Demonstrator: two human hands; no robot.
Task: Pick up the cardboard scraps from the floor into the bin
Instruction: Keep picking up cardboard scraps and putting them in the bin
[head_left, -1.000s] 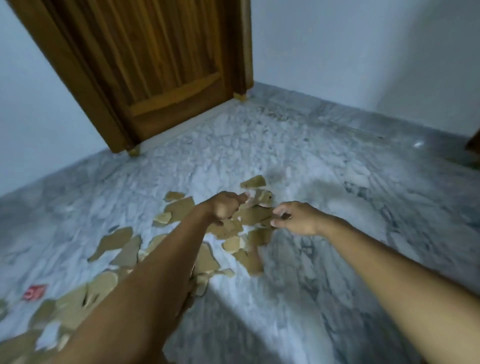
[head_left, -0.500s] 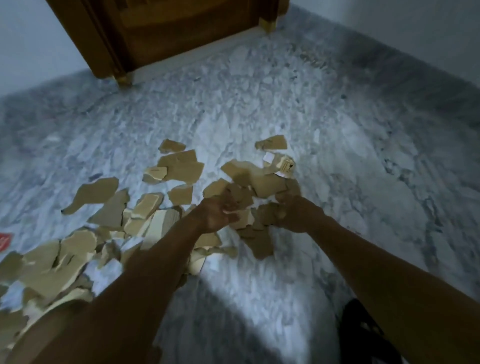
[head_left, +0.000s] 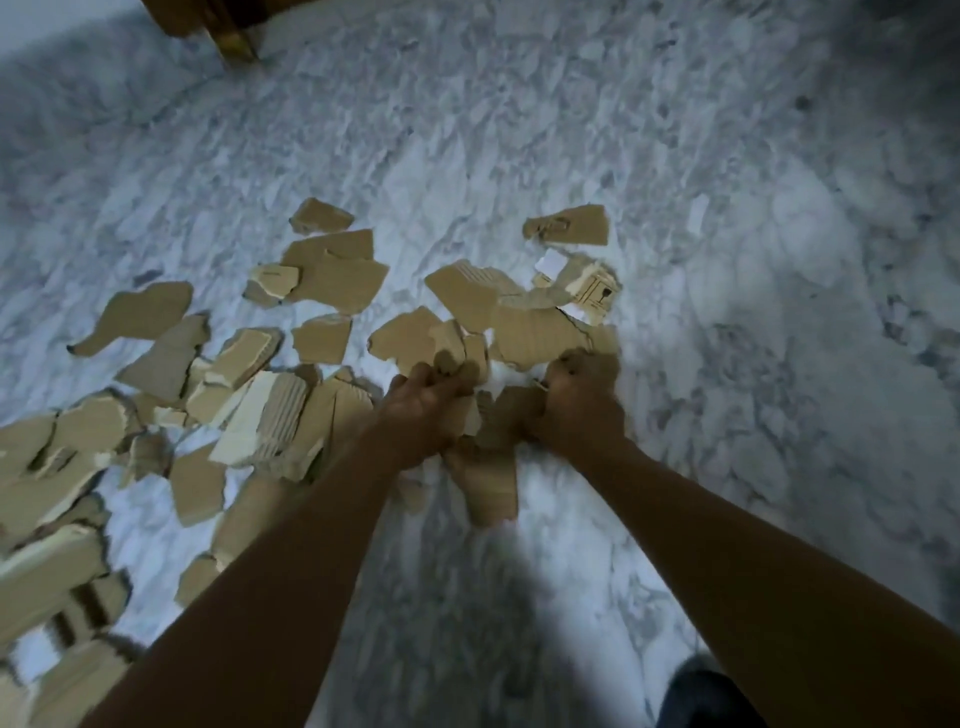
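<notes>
Cardboard scraps (head_left: 332, 280) litter the marble floor (head_left: 727, 364); left hand (head_left: 423, 410) and right hand (head_left: 579, 402) each have fingers curled round some.

Bare left forearm (head_left: 291, 545) and right forearm (head_left: 675, 545), with dark blurred footwear (head_left: 701, 696) below.

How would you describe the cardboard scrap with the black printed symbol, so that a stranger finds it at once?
On the grey marble floor, find the right edge of the spread of cardboard scraps, just beyond the right hand. The printed scrap lies there, before one lone scrap farther out. It alone carries a black boxed symbol.
</notes>
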